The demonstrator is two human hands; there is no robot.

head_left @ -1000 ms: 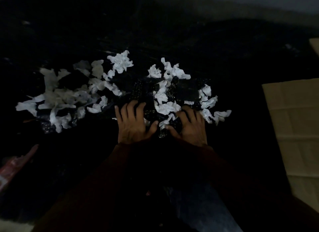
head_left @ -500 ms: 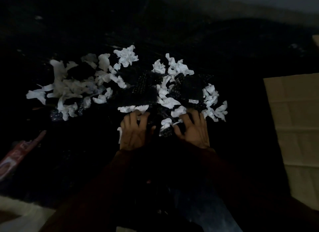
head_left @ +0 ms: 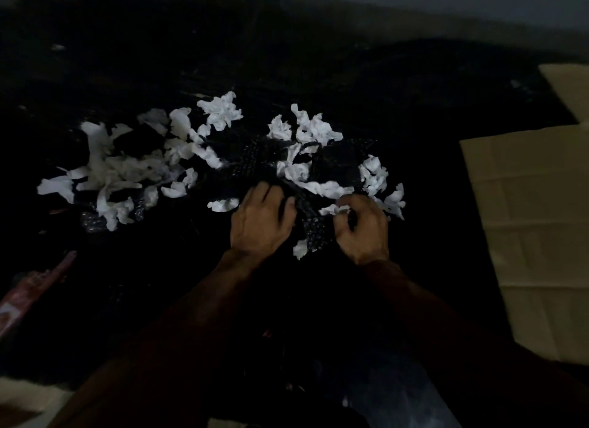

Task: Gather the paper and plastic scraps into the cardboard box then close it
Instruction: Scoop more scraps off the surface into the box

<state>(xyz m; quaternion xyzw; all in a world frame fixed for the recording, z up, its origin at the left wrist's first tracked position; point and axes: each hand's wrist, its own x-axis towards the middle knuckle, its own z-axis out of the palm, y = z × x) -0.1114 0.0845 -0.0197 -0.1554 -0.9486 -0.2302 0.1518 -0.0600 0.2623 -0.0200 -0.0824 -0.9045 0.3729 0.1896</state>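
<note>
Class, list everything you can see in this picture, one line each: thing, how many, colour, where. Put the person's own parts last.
paper scraps: many, white, strewn over the floor, left and centre
plastic scraps: several, black and bubbled, among the paper at centre
cardboard box: one, tan, right edge, only flat panels in view
packet: one, red, lower left edge
floor: one, black, under everything
sleeves: two, dark red, bottom centre
left hand: one, centre, grips the plastic scraps
right hand: one, right of centre, grips plastic and paper scraps
</note>
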